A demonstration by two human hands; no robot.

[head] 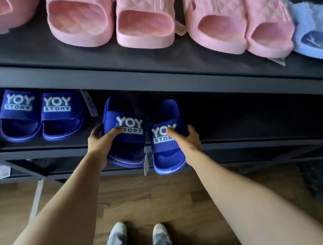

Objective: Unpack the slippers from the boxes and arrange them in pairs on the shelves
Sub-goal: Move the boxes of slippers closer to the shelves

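Both bare arms reach forward and down, roughly parallel. Left hand [99, 143] grips the left blue slipper [128, 146] at its outer edge, thumb across the strap. Right hand [188, 139] grips the right blue slipper [166, 156] the same way, mirrored.

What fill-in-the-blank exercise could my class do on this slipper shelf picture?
1. The left hand grips the left slipper and the right hand the right slipper; both are ____.
2. Most top-row slippers on the upper shelf are ____.
3. Above STORY, each strap reads ____.
4. The placed pair lies to the ____ of the held ones.
Missing words: blue; pink; YOY; left.
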